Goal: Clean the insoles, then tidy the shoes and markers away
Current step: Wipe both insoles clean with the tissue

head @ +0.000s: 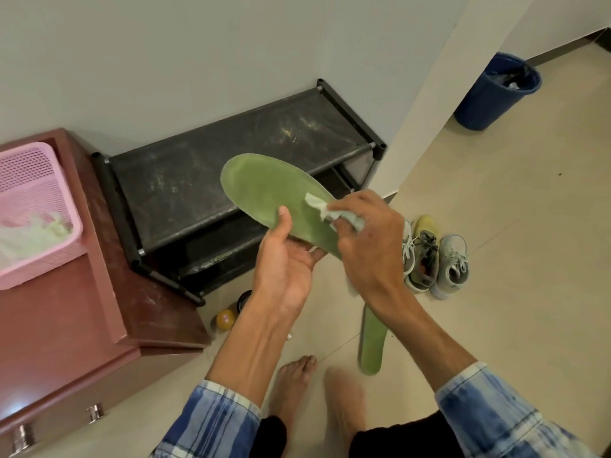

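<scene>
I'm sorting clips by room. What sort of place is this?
Probably a home entryway: a black shoe rack against the wall, sneakers on the tiled floor, and a blue bin nearby.

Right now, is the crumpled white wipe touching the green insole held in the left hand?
Touching. The head view shows the crumpled white wipe, pinched by the right hand, lying on the green insole; no gap shows.

We have the shoe rack (211, 180) ahead and the cabinet (66, 309) close on our left. Shoes (426, 256) stand right, open floor (529, 226) beyond.
</scene>
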